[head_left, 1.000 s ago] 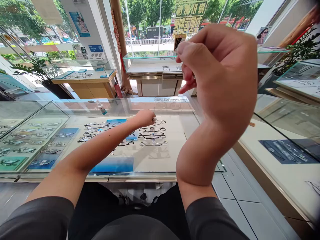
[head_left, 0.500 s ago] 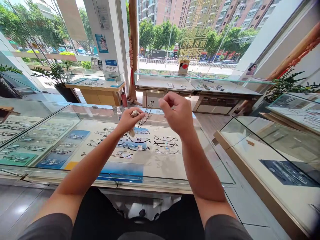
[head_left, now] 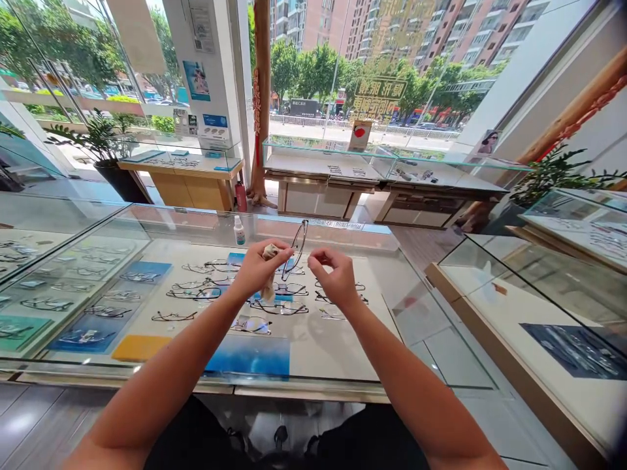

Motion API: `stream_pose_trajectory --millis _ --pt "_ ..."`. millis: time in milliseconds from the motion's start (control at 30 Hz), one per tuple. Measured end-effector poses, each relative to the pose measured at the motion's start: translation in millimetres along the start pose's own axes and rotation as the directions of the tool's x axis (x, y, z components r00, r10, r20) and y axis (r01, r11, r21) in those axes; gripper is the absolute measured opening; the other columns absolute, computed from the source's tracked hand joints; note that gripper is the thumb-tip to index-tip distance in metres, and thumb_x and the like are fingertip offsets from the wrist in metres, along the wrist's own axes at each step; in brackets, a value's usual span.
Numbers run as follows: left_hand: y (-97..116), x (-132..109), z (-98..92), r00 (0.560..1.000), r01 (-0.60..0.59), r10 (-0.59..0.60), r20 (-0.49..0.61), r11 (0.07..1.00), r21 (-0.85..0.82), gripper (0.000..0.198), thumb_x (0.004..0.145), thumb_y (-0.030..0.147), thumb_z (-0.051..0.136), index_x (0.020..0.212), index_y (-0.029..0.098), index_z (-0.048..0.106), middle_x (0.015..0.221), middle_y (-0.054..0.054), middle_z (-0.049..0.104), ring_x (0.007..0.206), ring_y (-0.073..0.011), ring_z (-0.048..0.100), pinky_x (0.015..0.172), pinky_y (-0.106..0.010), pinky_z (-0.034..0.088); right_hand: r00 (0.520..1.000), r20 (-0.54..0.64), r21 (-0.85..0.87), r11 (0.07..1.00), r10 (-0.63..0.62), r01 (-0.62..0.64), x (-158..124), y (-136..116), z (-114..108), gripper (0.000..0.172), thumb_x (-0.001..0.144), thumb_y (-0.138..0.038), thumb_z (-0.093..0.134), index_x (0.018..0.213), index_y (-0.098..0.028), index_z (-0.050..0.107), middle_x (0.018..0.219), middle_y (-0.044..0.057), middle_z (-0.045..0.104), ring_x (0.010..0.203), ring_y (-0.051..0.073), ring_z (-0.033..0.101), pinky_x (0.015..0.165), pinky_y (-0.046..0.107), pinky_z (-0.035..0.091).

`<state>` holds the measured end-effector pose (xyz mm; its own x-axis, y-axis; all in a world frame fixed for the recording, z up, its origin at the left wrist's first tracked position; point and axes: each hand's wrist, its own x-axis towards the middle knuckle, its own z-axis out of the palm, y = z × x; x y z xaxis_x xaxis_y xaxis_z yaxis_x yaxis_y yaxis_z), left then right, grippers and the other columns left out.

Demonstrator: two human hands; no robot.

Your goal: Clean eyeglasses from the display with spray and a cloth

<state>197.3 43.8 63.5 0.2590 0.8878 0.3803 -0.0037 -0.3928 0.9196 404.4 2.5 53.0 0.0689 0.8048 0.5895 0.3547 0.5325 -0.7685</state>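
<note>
- Spectacles (head_left: 295, 251) are up above the display case (head_left: 343, 352), toward its far side, tilted so the lenses show nearly edge-on.
- Left hand (head_left: 255, 267): over the display case, thumb and fingers pinching the spectacles by the lower part; same hand also has a pale cloth (head_left: 268, 291) bunched in it, end hanging below.
- Right hand (head_left: 337, 271): over the display case, just beside the spectacles, fingers curled, thumb near index. Can't tell if it grasps a thin part of the frame; fingertips too small to read.
- More eyeglasses (head_left: 281, 309) lie in rows inside the display case, below both hands.
- Blue sheet (head_left: 259, 359): flat inside the display case, near edge.
- Orange card (head_left: 140, 348): inside the display case, near edge, left of the blue sheet.
- Spray bottle (head_left: 239, 232): upright at the display case's far side.
- Fire extinguisher (head_left: 240, 196): beyond the display case.
</note>
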Motion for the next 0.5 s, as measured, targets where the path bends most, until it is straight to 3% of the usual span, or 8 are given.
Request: stream_pose_trajectory --millis 233,500 --pt "1.3 -7.2 7.8 1.0 0.003 -0.004 0.008 1.0 0.015 0.039 0.089 0.057 0.085 0.09 0.019 0.08 0.08 -0.003 0.068 0.074 -0.017 0.055 0.07 -0.031 0.044 0.997 0.069 0.085 0.995 0.039 -0.044 -7.2 -3.0 6.1 0.014 0.091 -0.036 0.076 0.084 -0.023 0.074 0.08 0.001 0.078 0.073 0.017 0.072 0.077 0.035 0.066" --pt "-0.2 -6.1 5.6 0.999 -0.026 0.022 0.048 0.997 0.076 0.04 0.092 0.059 0.082 0.091 0.018 0.081 0.083 -0.004 0.072 0.076 -0.0179 0.058 0.072 -0.031 0.046 0.999 0.045 0.086 0.996 0.022 -0.025 -8.6 -4.2 9.7 0.016 0.093 -0.034 0.072 0.082 -0.023 0.072 0.078 0.002 0.076 0.071 0.017 0.069 0.074 0.034 0.063"
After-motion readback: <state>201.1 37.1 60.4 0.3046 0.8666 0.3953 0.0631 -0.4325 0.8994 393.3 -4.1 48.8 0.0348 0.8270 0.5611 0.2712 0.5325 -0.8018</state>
